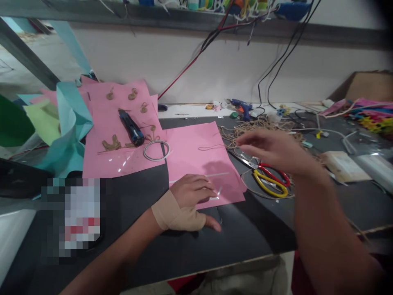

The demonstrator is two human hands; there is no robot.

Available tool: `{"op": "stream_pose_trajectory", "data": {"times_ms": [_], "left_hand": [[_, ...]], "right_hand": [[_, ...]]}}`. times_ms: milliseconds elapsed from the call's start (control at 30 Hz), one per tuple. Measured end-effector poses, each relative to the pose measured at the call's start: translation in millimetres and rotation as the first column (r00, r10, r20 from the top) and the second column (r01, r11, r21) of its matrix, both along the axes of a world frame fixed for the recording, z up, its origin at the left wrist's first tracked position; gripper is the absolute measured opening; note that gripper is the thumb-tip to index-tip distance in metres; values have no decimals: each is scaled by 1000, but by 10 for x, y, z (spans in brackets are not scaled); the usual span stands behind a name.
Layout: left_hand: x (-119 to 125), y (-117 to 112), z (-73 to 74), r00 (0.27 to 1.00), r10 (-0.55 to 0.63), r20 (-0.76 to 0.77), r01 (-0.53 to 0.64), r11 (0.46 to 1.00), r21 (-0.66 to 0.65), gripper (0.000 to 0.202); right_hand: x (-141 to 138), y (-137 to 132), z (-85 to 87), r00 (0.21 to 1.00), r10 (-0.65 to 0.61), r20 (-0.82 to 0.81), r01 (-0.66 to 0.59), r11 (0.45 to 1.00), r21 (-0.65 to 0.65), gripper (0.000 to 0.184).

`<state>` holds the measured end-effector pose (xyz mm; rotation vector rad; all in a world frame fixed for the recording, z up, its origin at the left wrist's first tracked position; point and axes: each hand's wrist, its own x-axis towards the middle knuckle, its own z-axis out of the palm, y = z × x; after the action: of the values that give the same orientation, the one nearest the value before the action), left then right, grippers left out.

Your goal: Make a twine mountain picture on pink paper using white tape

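My left hand (pixel 192 194), its wrist and thumb base wrapped in a tan bandage, lies palm down on a pink sheet (pixel 193 151). Its fingers are stretched out and the thumb rests off the sheet's near edge. White strips (pixel 219 192) show on the sheet by the fingertips. Over the brown twine pile (pixel 256 127) hovers my right hand (pixel 273 149), fingers bent with a gap from the thumb, apparently holding nothing. Below it lie scissors (pixel 270 184) with one red and one yellow handle. A loose twine end (pixel 211 146) crosses the sheet's right side.
Another pink sheet (pixel 123 119) on the left carries several coiled twine pieces, a box cutter (pixel 132 127) and a tape ring (pixel 156 150). A blue glue gun (pixel 242 107) lies at the back. Cables (pixel 211 39) hang down the wall. A wrapped block (pixel 346 166) sits right.
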<state>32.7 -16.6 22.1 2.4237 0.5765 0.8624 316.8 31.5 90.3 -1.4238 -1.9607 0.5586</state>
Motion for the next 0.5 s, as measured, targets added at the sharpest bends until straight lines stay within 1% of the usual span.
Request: {"op": "stream_pose_trajectory", "data": {"times_ms": [33, 67, 100, 167, 233, 300, 367, 433, 500], "left_hand": [[-27, 6, 2, 1000, 11, -23, -10, 999, 38, 60], [-54, 15, -4, 999, 26, -42, -23, 997, 76, 60], [-82, 26, -17, 997, 41, -58, -34, 993, 113, 61], [-130, 50, -57, 994, 66, -90, -49, 983, 180, 62], [-160, 70, -103, 989, 79, -122, -49, 972, 228, 63], [-165, 78, -144, 985, 86, -148, -48, 967, 249, 63], [-149, 74, -178, 985, 89, -151, -49, 967, 249, 64], [-123, 67, -204, 989, 88, -120, -56, 967, 248, 64], [-103, 63, -220, 994, 83, -76, -61, 965, 255, 63]], "right_hand": [[-44, 154, -131, 988, 22, 155, -16, 999, -40, 21], [-83, 302, -270, 963, 24, 269, -16, 999, -29, 21], [-114, 432, -405, 943, 50, 330, -38, 998, -42, 21], [-142, 612, -621, 923, 76, 377, -60, 997, -53, 22], [-129, 686, -727, 911, 83, 405, -75, 997, -35, 21], [-88, 703, -736, 898, 92, 430, -91, 996, -22, 19], [-40, 718, -695, 903, 71, 424, -66, 997, -27, 15], [2, 765, -643, 936, 8, 353, 1, 1000, -27, 9], [36, 846, -577, 973, -87, 215, 87, 996, 8, 6]]}}
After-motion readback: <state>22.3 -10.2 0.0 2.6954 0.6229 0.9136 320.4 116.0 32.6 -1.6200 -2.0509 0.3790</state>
